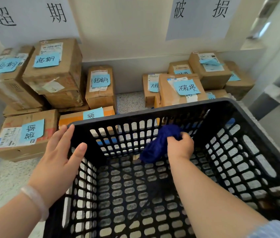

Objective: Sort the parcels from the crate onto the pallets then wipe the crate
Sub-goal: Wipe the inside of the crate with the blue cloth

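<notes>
A black slotted plastic crate point(153, 114) fills the lower middle of the view, with no parcels inside. My right hand point(180, 146) reaches into it and grips a bunched dark blue cloth point(156, 145) against the far inner wall. My left hand point(62, 152) rests on the crate's far left corner, fingers straight over the rim and thumb inside. Cardboard parcels with blue notes stand in two groups beyond the crate: one stack at the left point(50, 73) and one at the right point(182, 88).
Two white paper signs with large characters hang on the wall, one above the left stack point(29, 16), one above the right point(202, 12). Speckled floor point(130, 102) shows between the stacks. A metal frame point(273, 93) stands at the right edge.
</notes>
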